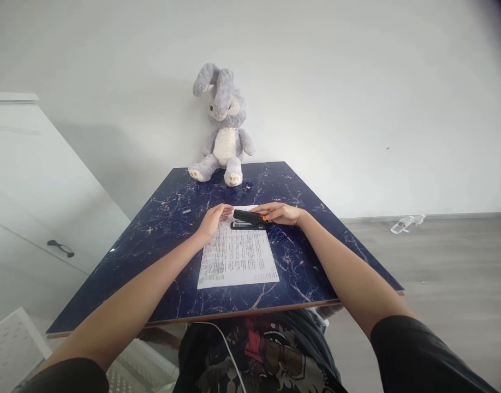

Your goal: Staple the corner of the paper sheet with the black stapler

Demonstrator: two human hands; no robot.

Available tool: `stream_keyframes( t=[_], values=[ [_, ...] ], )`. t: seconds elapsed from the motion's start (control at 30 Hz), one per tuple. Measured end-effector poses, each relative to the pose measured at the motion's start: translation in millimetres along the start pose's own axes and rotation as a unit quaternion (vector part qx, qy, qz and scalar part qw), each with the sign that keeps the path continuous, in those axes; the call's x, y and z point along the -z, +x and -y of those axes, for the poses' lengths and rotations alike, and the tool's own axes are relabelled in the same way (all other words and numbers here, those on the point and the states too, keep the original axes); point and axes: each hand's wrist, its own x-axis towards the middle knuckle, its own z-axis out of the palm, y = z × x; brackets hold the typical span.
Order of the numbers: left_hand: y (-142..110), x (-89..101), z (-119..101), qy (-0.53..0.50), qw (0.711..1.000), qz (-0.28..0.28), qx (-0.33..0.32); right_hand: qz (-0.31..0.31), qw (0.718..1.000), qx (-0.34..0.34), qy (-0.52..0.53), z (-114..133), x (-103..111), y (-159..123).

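Note:
A printed sheet of paper (237,256) lies on the dark blue marble table (160,229). Across its far edge sits a black stapler (249,219) with an orange tip. My left hand (213,218) rests flat on the paper's upper left corner, fingers stretched toward the stapler's left end. My right hand (280,213) lies palm down on the right side of the stapler, fingers extended over its orange end and touching it.
A grey plush rabbit (224,128) sits at the table's far edge against the white wall. A small strip, perhaps staples (187,210), lies left of the paper. A white cabinet (33,196) stands to the left. A plastic bottle (406,222) lies on the floor at right.

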Motion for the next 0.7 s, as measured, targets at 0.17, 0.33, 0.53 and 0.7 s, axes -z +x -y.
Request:
stream_keyframes(
  t=[0.17,0.33,0.53,0.7],
  values=[
    [0,0.5,0,0.005,1.000,0.004,-0.001,0.014,1.000,0.015,0.014,-6,6,3],
    [0,1.1,1,0.010,1.000,0.009,0.001,0.068,0.996,0.042,0.038,-16,17,8],
    [0,1.0,2,-0.004,1.000,0.006,-0.001,0.067,0.996,0.041,0.040,-17,17,7],
    [-1,1.2,2,-0.006,1.000,0.007,0.002,0.057,0.997,0.035,0.041,-18,18,8]
  ],
)
